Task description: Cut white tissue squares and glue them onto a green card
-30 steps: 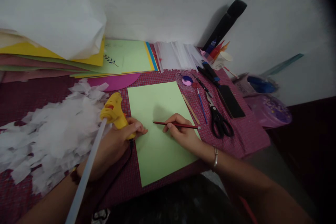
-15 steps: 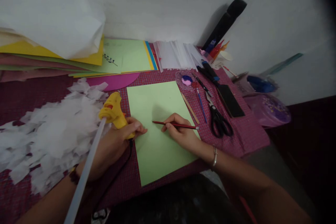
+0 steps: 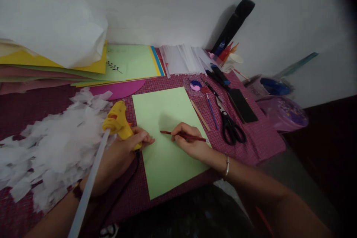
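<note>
A light green sheet of paper (image 3: 167, 163) lies on the checked cloth before me. My left hand (image 3: 131, 147) is closed round the handle of a yellow glue gun (image 3: 118, 119), with its fingertips at the left edge of the sheet. From the gun's rear a long whitish glue stick (image 3: 90, 182) sticks out toward me. In a writing grip, my right hand (image 3: 191, 143) holds a slim red pencil (image 3: 192, 137) above the middle of the sheet, its tip pointing left. Whether the tip touches the paper I cannot tell. No marks show on the sheet near it.
White paper scraps (image 3: 61, 145) heap at the left. Coloured sheets (image 3: 134, 61) and white strips (image 3: 181, 59) lie along the wall. On the right are black-handled scissors (image 3: 232, 130), a blue paintbrush (image 3: 212, 111), a wooden stick (image 3: 200, 115), a paint dish (image 3: 195, 86) and a pink tub (image 3: 281, 115).
The whole view has shifted slightly. The pencil lies a little flatter in my right hand, its tip slightly lower and farther left. My left hand keeps its hold on the glue gun.
</note>
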`<move>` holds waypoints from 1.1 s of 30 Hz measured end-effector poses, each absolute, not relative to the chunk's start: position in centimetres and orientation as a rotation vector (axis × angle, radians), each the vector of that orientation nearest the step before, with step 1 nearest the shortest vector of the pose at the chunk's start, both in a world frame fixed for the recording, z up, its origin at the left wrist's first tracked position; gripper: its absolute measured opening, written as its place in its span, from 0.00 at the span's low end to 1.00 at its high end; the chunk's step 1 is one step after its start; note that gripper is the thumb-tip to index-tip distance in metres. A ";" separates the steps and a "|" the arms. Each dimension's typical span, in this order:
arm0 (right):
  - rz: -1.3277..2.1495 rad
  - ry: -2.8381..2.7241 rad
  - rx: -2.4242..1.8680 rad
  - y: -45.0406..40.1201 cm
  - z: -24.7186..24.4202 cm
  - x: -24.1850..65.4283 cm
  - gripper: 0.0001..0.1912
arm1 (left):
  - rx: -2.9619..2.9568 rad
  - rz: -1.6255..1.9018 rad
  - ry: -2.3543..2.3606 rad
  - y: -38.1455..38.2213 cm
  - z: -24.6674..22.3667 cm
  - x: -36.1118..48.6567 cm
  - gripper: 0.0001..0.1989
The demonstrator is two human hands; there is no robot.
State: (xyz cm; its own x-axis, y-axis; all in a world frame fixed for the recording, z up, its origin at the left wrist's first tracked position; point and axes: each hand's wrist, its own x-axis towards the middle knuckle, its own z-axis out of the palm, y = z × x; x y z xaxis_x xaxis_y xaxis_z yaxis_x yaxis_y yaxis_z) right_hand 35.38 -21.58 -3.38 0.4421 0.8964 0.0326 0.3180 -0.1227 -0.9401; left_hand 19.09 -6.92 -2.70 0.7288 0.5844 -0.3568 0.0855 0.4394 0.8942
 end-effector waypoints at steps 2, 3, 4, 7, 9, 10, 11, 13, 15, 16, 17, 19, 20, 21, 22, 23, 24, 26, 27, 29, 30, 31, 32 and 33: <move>0.691 -1.033 -1.639 -22.1 -2.9 36.0 0.07 | 1.083 0.353 0.708 -6.9 -2.7 19.1 0.08; 0.674 -0.998 -1.613 -22.5 -2.6 36.5 0.08 | 1.081 0.355 0.709 -6.8 -2.7 19.2 0.08; 0.652 -0.957 -1.590 -23.0 -2.4 37.0 0.10 | 1.077 0.355 0.711 -6.8 -2.7 19.2 0.09; 0.570 -0.823 -1.571 -24.6 -1.8 38.6 0.10 | 1.056 0.342 0.717 -6.7 -2.6 19.3 0.10; 0.538 -0.738 -1.577 -25.5 -1.7 39.2 0.09 | 1.037 0.330 0.722 -6.6 -2.4 19.3 0.10; 0.539 -0.705 -1.582 -25.8 -1.8 39.3 0.08 | 1.027 0.322 0.726 -6.6 -2.4 19.3 0.10; 0.551 -0.687 -1.586 -26.0 -2.0 39.3 0.07 | 1.021 0.315 0.731 -6.6 -2.3 19.3 0.10; 0.586 -0.692 -1.613 -26.3 -2.4 39.1 0.03 | 1.026 0.299 0.745 -6.5 -2.3 19.3 0.10; 0.599 -0.730 -1.656 -26.4 -2.8 38.7 0.02 | 1.027 0.289 0.752 -6.5 -2.2 19.3 0.10; 0.589 -0.753 -1.684 -26.4 -3.0 38.5 0.02 | 1.021 0.290 0.753 -6.5 -2.2 19.3 0.09; 0.570 -0.775 -1.716 -26.3 -3.1 38.4 0.03 | 1.010 0.292 0.750 -6.5 -2.3 19.3 0.09; 0.514 -0.810 -1.765 -26.2 -3.3 38.2 0.04 | 0.997 0.287 0.739 -6.5 -2.4 19.2 0.09; 0.490 -0.826 -1.775 -26.1 -3.3 38.2 0.04 | 1.001 0.278 0.735 -6.4 -2.4 19.1 0.09; 0.472 -0.840 -1.774 -26.0 -3.3 38.2 0.04 | 1.009 0.271 0.730 -6.4 -2.5 19.1 0.09; 0.461 -0.847 -1.766 -25.9 -3.3 38.2 0.04 | 1.014 0.265 0.722 -6.4 -2.6 19.0 0.09; 0.458 -0.848 -1.758 -25.8 -3.3 38.3 0.04 | 1.014 0.261 0.714 -6.4 -2.6 19.0 0.09; 0.462 -0.846 -1.754 -25.6 -3.3 38.4 0.04 | 1.013 0.264 0.707 -6.3 -2.6 18.9 0.09; 0.472 -0.838 -1.750 -25.5 -3.3 38.7 0.04 | 1.003 0.273 0.696 -6.3 -2.6 18.9 0.09; 0.481 -0.834 -1.747 -25.4 -3.2 38.8 0.04 | 0.998 0.271 0.694 -6.3 -2.5 19.0 0.09; 0.498 -0.831 -1.727 -25.2 -3.1 39.0 0.05 | 0.996 0.272 0.702 -6.4 -2.4 19.1 0.09; 0.510 -0.830 -1.716 -25.1 -3.0 39.1 0.05 | 1.000 0.274 0.708 -6.4 -2.4 19.1 0.09; 0.522 -0.831 -1.709 -25.0 -2.9 39.2 0.05 | 1.004 0.275 0.718 -6.4 -2.4 19.2 0.09; 0.535 -0.837 -1.703 -24.9 -2.8 39.2 0.05 | 1.007 0.278 0.727 -6.4 -2.3 19.2 0.09; 0.548 -0.847 -1.700 -24.7 -2.7 39.2 0.05 | 1.008 0.280 0.734 -6.4 -2.3 19.2 0.09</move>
State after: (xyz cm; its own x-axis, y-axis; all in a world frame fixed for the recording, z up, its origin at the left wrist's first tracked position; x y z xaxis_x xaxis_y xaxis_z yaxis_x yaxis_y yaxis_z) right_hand 39.20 -24.70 -2.74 0.6366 0.7687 0.0616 0.2596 -0.1384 -0.9557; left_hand 19.19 -6.40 -2.34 0.7314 0.5320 -0.4267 0.1122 0.5233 0.8448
